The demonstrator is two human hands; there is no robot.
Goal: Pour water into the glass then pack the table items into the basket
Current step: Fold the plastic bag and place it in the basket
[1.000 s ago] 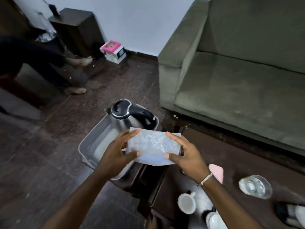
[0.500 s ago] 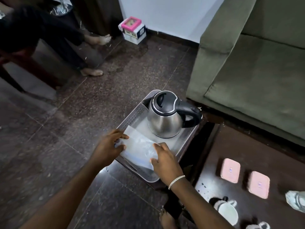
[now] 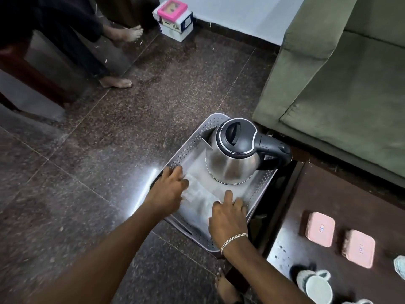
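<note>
The clear plastic packet (image 3: 198, 197) lies flat on the floor of the grey perforated basket (image 3: 186, 148), in its near half; its long axis runs from the basket's near-right wall toward the far-left wall, roughly parallel to the basket's own length; motion blur obscures its edges; the left hand (image 3: 167, 193) rests on the packet's left end with fingers spread and pressed flat, not curled around anything; the right hand (image 3: 229, 216) presses on the packet's near-right corner, fingers extended and slightly apart, a silver bracelet (image 3: 233, 239) on the wrist; whether either hand pinches the packet cannot be determined

The steel kettle (image 3: 232, 159) stands upright in the far half of the basket, just beyond the packet and possibly touching its far edge; spout points far-left, black handle points right over the basket rim; the kettle occupies the far portion and blocks any further travel of the packet in that direction

The basket sits on the dark speckled floor (image 3: 87, 172), just beside the dark wooden table (image 3: 328, 205) at right; on the table: two pink lidded boxes (image 3: 320, 229) side by side, and a white cup (image 3: 315, 286) nearer the camera; a green sofa (image 3: 339, 84) stands beyond the table
</note>
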